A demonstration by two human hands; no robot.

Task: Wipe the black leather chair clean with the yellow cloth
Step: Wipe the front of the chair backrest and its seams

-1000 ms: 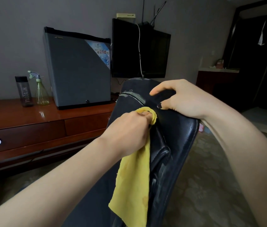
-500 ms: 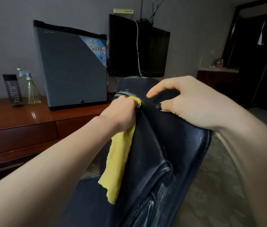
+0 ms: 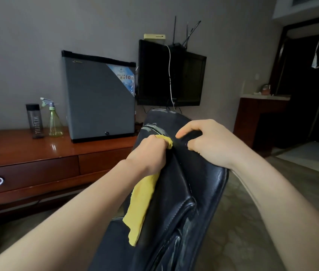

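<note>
The black leather chair (image 3: 186,192) fills the lower middle, its backrest top toward the wall and worn grey at the edge. My left hand (image 3: 146,153) is shut on the yellow cloth (image 3: 141,204), pressing a bunched end against the upper backrest while the rest hangs down over the chair's front. My right hand (image 3: 207,141) grips the top of the backrest from the right, fingers curled over the leather, just beside the cloth.
A wooden sideboard (image 3: 37,163) runs along the left wall, carrying a grey mini fridge (image 3: 100,100), a green spray bottle (image 3: 54,120) and a dark water bottle (image 3: 34,120). A dark TV (image 3: 170,75) hangs behind the chair. Patterned floor lies to the right.
My left hand slid the cloth up the backrest toward its top edge, then stayed there. My right hand kept its grip on the chair top. The view shifted.
</note>
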